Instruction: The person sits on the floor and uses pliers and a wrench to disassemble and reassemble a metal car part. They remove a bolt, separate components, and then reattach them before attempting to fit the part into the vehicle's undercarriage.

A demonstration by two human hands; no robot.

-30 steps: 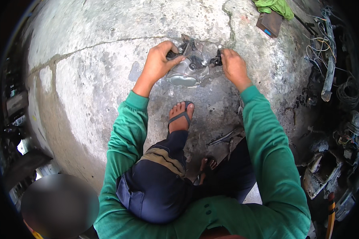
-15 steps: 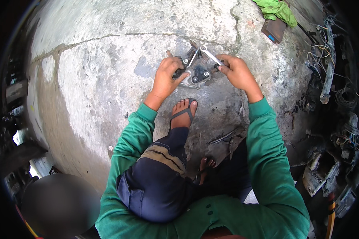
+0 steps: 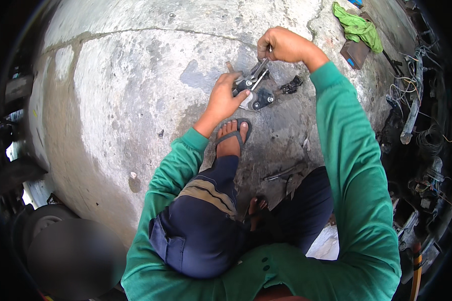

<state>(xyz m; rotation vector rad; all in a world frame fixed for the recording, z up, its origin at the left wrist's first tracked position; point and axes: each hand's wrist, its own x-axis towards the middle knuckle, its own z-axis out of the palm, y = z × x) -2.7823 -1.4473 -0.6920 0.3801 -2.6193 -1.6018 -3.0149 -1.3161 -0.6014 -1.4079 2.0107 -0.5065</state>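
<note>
A metal mechanical assembly [image 3: 260, 99] with black and silver parts and several bolts rests on the concrete just beyond my sandalled foot. My left hand [image 3: 225, 98] is closed around its left side, thumb pressed on the near part. Over its far end, my right hand [image 3: 286, 46] pinches the upper end of a wrench [image 3: 257, 66], which slants down onto the assembly. The wrench's lower end is partly lost among the metal parts. A thin silver rod [image 3: 259, 79] lies along the assembly. From its right side sticks out a black piece [image 3: 291, 85].
A green cloth [image 3: 357, 29] drapes over a brown box [image 3: 354, 53] at the far right. Loose wires and metal scrap [image 3: 412, 93] line the right edge. Dark, narrow pieces [image 3: 285, 171] lie near my feet. A dark round object [image 3: 45, 220] sits at the lower left.
My right hand has swung from the assembly's right side up to its far end, bringing the wrench round with it. My left hand keeps its hold on the assembly.
</note>
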